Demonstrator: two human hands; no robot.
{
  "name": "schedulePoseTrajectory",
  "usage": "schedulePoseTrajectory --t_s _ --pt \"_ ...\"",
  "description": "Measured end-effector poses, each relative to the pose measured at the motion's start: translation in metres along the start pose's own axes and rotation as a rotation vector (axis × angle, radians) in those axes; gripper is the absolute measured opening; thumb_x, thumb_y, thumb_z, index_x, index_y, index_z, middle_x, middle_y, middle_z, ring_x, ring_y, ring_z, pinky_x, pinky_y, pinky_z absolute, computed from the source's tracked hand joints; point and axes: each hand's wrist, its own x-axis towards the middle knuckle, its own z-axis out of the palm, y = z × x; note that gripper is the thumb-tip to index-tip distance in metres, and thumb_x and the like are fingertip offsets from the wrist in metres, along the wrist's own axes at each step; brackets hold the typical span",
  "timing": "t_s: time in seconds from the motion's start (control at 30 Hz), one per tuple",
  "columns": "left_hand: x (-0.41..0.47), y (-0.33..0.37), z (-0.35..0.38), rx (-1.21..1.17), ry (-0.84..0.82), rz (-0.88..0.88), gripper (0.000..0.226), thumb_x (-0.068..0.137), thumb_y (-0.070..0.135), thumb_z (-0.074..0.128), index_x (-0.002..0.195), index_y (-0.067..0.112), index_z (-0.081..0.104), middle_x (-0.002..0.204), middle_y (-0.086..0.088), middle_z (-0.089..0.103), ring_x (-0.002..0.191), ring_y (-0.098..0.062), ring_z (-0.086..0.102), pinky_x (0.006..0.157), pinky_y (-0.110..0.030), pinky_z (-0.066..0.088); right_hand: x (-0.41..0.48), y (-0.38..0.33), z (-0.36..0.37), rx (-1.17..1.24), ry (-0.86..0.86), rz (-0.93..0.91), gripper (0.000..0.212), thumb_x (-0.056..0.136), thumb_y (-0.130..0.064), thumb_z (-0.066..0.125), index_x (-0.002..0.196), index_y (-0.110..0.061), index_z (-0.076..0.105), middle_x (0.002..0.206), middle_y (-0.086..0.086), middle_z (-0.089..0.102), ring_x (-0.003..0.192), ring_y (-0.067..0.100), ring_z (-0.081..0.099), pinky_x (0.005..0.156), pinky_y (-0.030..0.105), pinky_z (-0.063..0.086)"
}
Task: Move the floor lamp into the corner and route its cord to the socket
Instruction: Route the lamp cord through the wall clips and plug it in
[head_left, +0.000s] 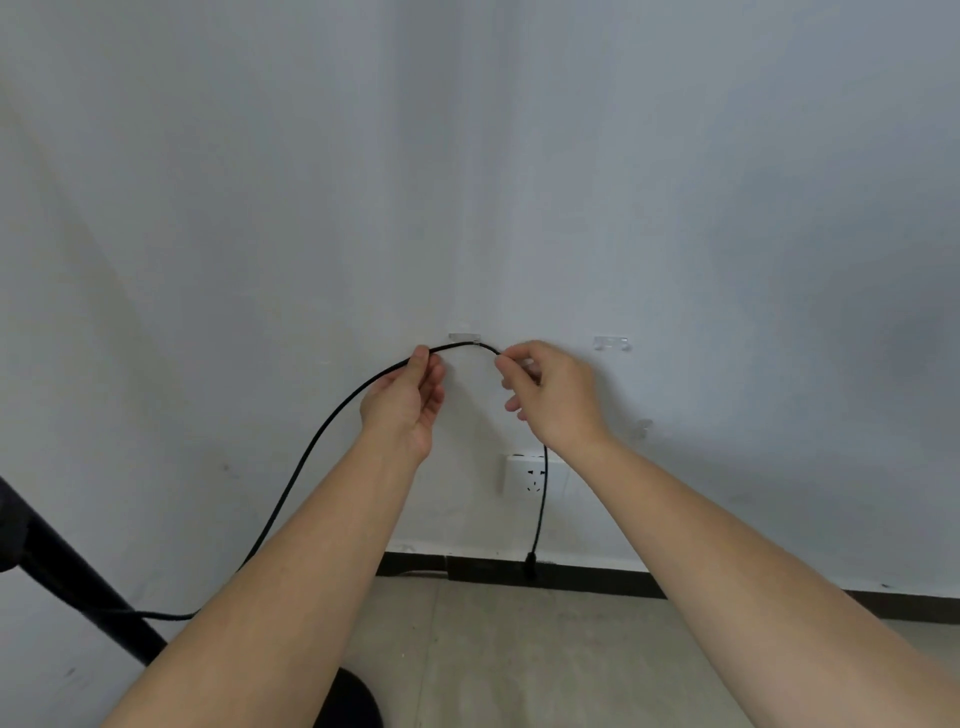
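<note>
A black cord (332, 415) rises from the lamp's black pole (78, 587) at the lower left and arches up to the wall. My left hand (405, 400) pinches it at the top of the arch. My right hand (550, 395) pinches it a short way to the right. The stretch between them lies just under a clear wall clip (464, 336). Past my right hand the cord hangs down across the white socket (530, 475), and its black plug (531, 566) dangles at the skirting. The lamp's round black base (358, 701) shows behind my left forearm.
A second clear clip (612, 343) is stuck on the wall to the right, and a third small one (644, 427) sits lower down. A dark skirting board (727, 587) runs along the wall's foot above a pale tiled floor (519, 654).
</note>
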Motion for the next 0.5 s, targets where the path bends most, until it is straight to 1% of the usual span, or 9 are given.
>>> schedulePoseTrajectory --t_s 0.03,0.1,0.17,0.23,0.27,0.33,0.37,0.43,0.5 --pt "0.0 0.0 0.0 0.003 0.002 0.001 0.006 0.091 0.017 0.07 0.092 0.012 0.068 0.083 0.0 0.072 0.061 -0.002 0.068 0.057 -0.017 0.053 -0.004 0.005 -0.001 0.079 -0.032 0.063 0.007 0.094 -0.028 0.064 0.089 -0.028 0.067 0.074 -0.004 0.07 0.057 0.01 0.068 0.064 0.034 0.058" --pt "0.0 0.001 0.001 0.01 0.008 0.005 0.006 0.091 0.016 0.07 0.093 0.012 0.067 0.084 -0.001 0.072 0.062 -0.002 0.067 0.056 -0.017 0.053 -0.014 0.017 -0.01 0.152 -0.085 0.145 0.006 0.095 -0.029 0.064 0.092 -0.028 0.07 0.074 -0.002 0.071 0.06 0.008 0.068 0.068 0.027 0.053" --pt "0.0 0.003 0.001 0.019 0.022 0.017 0.006 0.09 0.015 0.071 0.092 0.011 0.067 0.084 -0.001 0.072 0.062 -0.003 0.067 0.056 -0.017 0.053 -0.026 0.03 -0.026 0.157 -0.108 0.205 0.007 0.094 -0.031 0.066 0.094 -0.028 0.072 0.075 -0.004 0.071 0.061 0.002 0.066 0.071 0.02 0.049" --pt "0.0 0.003 0.001 0.036 0.03 0.029 0.005 0.09 0.014 0.071 0.089 0.012 0.066 0.083 -0.002 0.071 0.061 -0.003 0.067 0.058 -0.018 0.052 -0.037 0.041 -0.045 0.151 -0.098 0.259 0.008 0.092 -0.034 0.067 0.095 -0.03 0.073 0.08 -0.004 0.072 0.065 0.0 0.066 0.071 0.016 0.05" --pt "0.0 0.003 0.001 0.039 0.029 0.032 0.005 0.09 0.014 0.071 0.088 0.012 0.066 0.083 -0.001 0.071 0.06 -0.003 0.067 0.059 -0.018 0.052 -0.042 0.045 -0.053 0.15 -0.091 0.279 0.008 0.092 -0.035 0.067 0.095 -0.031 0.074 0.083 -0.003 0.072 0.069 0.002 0.066 0.073 0.016 0.051" --pt "0.0 0.001 0.001 0.034 0.031 0.036 0.005 0.091 0.015 0.07 0.089 0.013 0.066 0.083 -0.001 0.071 0.059 -0.002 0.067 0.06 -0.019 0.052 -0.046 0.047 -0.063 0.148 -0.075 0.302 0.009 0.091 -0.038 0.068 0.095 -0.033 0.074 0.087 -0.002 0.073 0.076 0.007 0.065 0.078 0.019 0.052" --pt "-0.001 0.0 0.001 0.026 0.035 0.037 0.005 0.091 0.015 0.07 0.09 0.013 0.066 0.084 -0.001 0.072 0.06 -0.002 0.067 0.061 -0.019 0.052 -0.046 0.047 -0.065 0.144 -0.067 0.304 0.009 0.091 -0.038 0.068 0.095 -0.033 0.074 0.087 -0.003 0.072 0.075 0.005 0.064 0.077 0.019 0.051" --pt "-0.003 -0.003 0.003 0.015 0.044 0.042 0.007 0.091 0.018 0.07 0.09 0.013 0.067 0.085 -0.001 0.072 0.061 -0.003 0.067 0.06 -0.018 0.052 -0.044 0.045 -0.065 0.122 -0.051 0.288 0.01 0.091 -0.036 0.068 0.096 -0.032 0.076 0.084 -0.01 0.072 0.069 -0.005 0.061 0.07 0.012 0.048" --pt "-0.008 -0.01 0.006 0.055 0.048 0.051 0.012 0.091 0.024 0.07 0.088 0.013 0.068 0.083 -0.001 0.072 0.061 -0.004 0.067 0.06 -0.019 0.052 -0.042 0.045 -0.064 0.104 -0.044 0.274 0.012 0.092 -0.033 0.068 0.098 -0.028 0.077 0.088 -0.012 0.074 0.072 -0.007 0.061 0.07 0.008 0.046"
